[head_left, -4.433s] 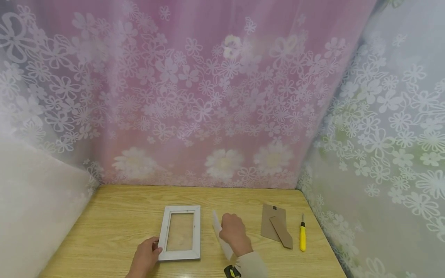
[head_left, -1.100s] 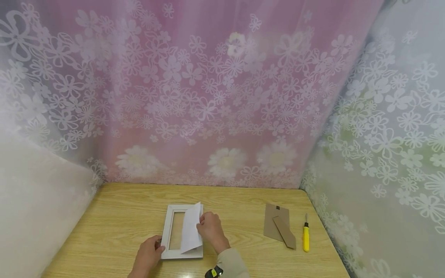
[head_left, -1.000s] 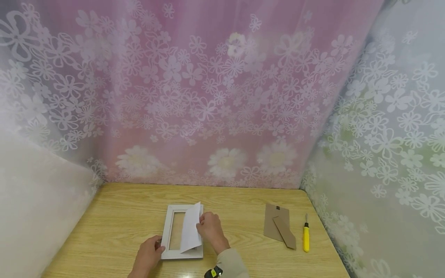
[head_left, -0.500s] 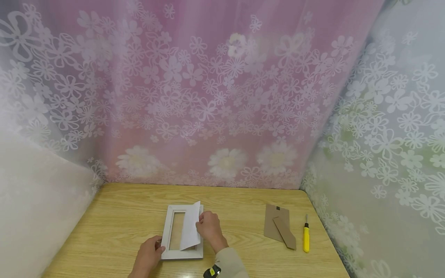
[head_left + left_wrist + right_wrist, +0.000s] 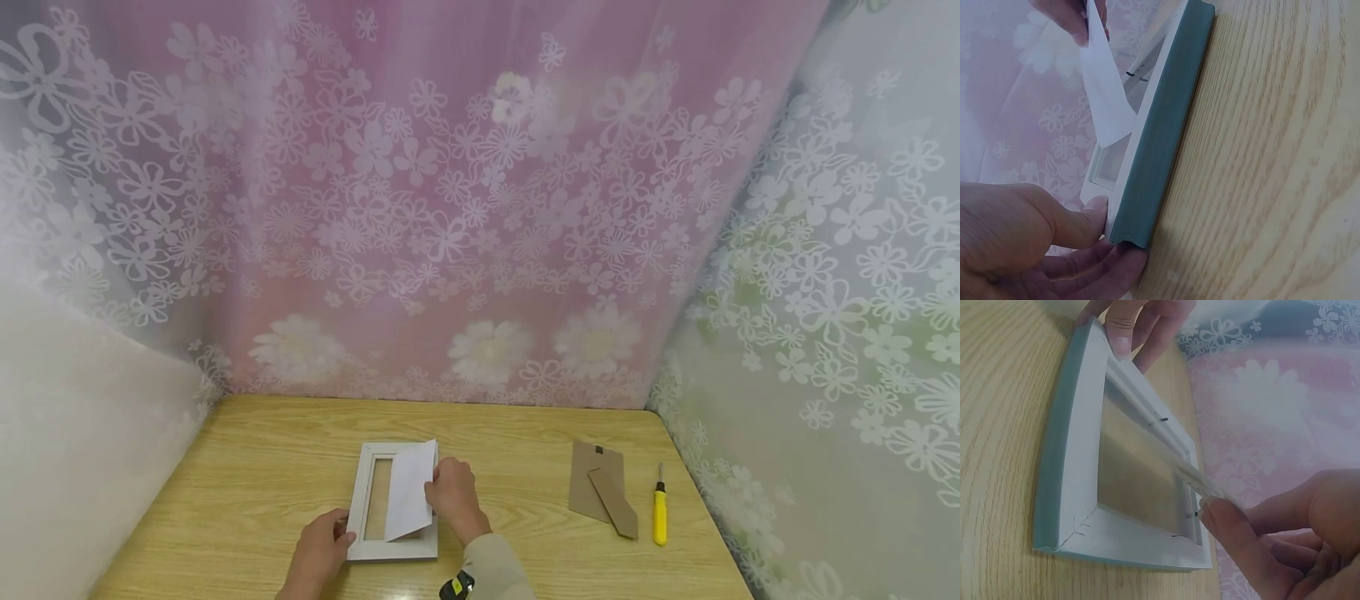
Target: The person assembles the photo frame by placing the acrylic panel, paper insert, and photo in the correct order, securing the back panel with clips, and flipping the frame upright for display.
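A white picture frame [image 5: 360, 500] lies flat on the wooden table, its teal outer side [image 5: 1160, 144] showing in the left wrist view. My left hand [image 5: 318, 546] grips its near left corner, thumb on top and fingers against the side. Above the right half of the opening, a sheet of white paper [image 5: 410, 492] leans at a slant. My right hand [image 5: 456, 493] pinches that sheet by its right edge. In the right wrist view the paper [image 5: 1200, 478] appears nearly edge-on, and small dark metal tabs [image 5: 1164, 419] stick out from the frame's inner edge.
Right of the frame lies a brown backing board [image 5: 581, 492] with a stand leg [image 5: 615, 504] across it. A yellow-handled screwdriver [image 5: 660, 517] rests farther right, near the table edge. Floral curtains [image 5: 450, 250] enclose the table at the back and sides.
My right hand has carried the paper left, from beside the frame to over its opening. In the last half second the sheet has tilted flatter. My left hand keeps its grip on the frame.
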Available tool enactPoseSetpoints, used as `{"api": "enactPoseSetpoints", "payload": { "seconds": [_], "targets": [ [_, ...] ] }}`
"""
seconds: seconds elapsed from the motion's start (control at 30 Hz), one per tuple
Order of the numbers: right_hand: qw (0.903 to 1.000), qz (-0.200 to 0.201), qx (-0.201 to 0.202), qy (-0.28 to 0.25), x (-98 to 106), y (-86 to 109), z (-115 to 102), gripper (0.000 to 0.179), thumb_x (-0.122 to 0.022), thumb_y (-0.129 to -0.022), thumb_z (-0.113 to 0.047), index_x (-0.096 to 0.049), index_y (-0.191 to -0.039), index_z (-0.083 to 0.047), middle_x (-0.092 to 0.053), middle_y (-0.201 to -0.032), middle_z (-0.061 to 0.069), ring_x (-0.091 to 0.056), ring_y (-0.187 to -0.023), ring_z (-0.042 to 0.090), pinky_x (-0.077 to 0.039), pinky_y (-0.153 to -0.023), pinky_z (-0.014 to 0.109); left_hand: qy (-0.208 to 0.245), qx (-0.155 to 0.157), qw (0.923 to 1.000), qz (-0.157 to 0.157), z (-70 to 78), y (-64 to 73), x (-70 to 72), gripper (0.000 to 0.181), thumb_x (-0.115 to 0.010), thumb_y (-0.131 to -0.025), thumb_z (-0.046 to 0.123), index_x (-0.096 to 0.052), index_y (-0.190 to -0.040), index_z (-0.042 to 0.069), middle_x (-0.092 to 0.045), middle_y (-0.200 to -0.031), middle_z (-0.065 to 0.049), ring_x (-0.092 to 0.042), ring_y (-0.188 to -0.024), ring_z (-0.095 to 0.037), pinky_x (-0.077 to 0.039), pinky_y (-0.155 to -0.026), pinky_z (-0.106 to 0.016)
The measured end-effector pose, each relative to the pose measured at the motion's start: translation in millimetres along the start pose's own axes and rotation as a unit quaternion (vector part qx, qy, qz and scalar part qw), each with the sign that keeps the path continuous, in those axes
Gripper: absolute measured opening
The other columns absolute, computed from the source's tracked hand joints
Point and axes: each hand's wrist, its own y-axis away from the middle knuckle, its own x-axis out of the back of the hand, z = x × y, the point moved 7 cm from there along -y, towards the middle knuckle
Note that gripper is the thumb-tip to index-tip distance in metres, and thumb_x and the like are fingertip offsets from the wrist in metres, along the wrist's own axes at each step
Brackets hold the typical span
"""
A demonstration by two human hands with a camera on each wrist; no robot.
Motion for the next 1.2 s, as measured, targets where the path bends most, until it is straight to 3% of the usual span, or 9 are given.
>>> {"api": "enactPoseSetpoints", "payload": {
  "seconds": [0.4, 0.9, 1.2],
  "targets": [
    [0.9999, 0.007, -0.006, 0.005, -9.6, -1.4, 2.1, 0.036, -0.071, -0.085, 0.001, -0.058, -0.053, -0.006, -0.058, -0.05, 0.003, -0.05, -0.046, 0.015, -0.035, -0.04, 0.021, 0.002, 0.002, 1.0, -0.001, -1.4, -2.0, -1.5, 0.032, -0.074, -0.089, 0.001, -0.068, -0.119, -0.008, -0.069, -0.085, -0.007, -0.06, -0.077, -0.017, -0.05, -0.068, -0.034],
    [0.9996, -0.01, -0.025, 0.009, -19.7, -1.5, 5.7, 0.032, -0.073, -0.088, -0.004, -0.063, -0.057, -0.003, -0.059, -0.051, 0.004, -0.054, -0.043, 0.013, -0.04, -0.04, 0.022, 0.005, -0.002, 1.0, -0.003, -2.5, -1.5, -1.9, 0.031, -0.073, -0.089, 0.002, -0.068, -0.118, -0.008, -0.068, -0.085, -0.005, -0.059, -0.076, -0.016, -0.05, -0.068, -0.035],
    [0.9994, -0.011, -0.016, 0.029, -21.2, -1.5, 3.7, 0.034, -0.074, -0.089, -0.004, -0.061, -0.057, -0.002, -0.059, -0.053, 0.006, -0.055, -0.047, 0.015, -0.041, -0.043, 0.023, 0.0, -0.006, 1.0, 0.001, -1.0, -0.4, -0.1, 0.031, -0.074, -0.089, 0.001, -0.068, -0.117, -0.008, -0.068, -0.085, -0.005, -0.06, -0.077, -0.016, -0.05, -0.07, -0.035]
  ]
}}
